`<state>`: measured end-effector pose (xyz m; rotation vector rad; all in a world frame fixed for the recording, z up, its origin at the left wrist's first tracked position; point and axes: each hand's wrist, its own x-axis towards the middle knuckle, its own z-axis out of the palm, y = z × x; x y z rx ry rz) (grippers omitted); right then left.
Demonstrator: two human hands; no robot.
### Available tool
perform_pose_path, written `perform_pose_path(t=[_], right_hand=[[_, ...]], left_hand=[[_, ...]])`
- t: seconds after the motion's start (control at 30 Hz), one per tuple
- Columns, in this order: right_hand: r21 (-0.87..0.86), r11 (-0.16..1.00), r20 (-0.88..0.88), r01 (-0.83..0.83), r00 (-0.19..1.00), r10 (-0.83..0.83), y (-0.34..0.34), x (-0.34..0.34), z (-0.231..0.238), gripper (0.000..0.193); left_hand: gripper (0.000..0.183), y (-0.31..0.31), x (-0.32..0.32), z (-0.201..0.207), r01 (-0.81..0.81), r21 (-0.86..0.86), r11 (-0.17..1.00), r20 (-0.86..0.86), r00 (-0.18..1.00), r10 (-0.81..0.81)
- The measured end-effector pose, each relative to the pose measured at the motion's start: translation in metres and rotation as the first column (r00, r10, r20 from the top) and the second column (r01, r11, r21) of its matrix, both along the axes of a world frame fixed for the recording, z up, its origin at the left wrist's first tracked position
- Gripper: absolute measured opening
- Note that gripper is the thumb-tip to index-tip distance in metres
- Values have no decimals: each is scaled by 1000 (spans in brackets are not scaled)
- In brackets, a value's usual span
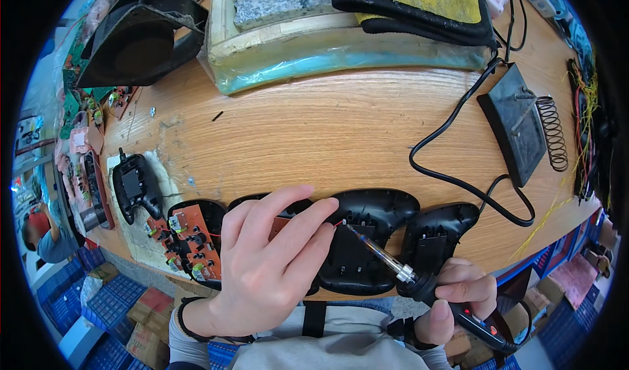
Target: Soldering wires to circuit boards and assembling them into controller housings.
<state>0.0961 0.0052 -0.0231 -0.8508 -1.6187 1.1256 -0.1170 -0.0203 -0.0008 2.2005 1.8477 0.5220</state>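
In my right hand is a soldering iron with a black handle, its fingers wrapped around it. The iron's tip points up and left, close to a thin red wire. That wire comes out at the fingertips of my left hand, which seem to pinch it. Beneath the tip lies a black game controller shell, inner side up. Another black shell sits to its right. Orange circuit boards rest in the shells to the left, partly hidden by my left hand.
A small black controller shell lies at the left. At the right stands a soldering iron stand with a coil spring; a black cord curves beside it. Behind are a black fan housing, a plastic-wrapped tray and a yellow cloth.
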Motion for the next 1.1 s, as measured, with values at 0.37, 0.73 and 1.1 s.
perform_pose_path(t=[0.37,0.73,1.1], right_hand=[[0,998,-10,68,998,-68,0,-9,-1,19],[29,998,14,49,999,-49,4,-12,0,18],[29,999,41,32,999,-33,5,-14,2,18]], left_hand=[[18,1,-4,-1,103,25,994,-44,994,-102],[20,4,-1,8,92,-83,992,-73,993,-98],[19,5,-1,4,143,-11,990,-90,986,-143]])
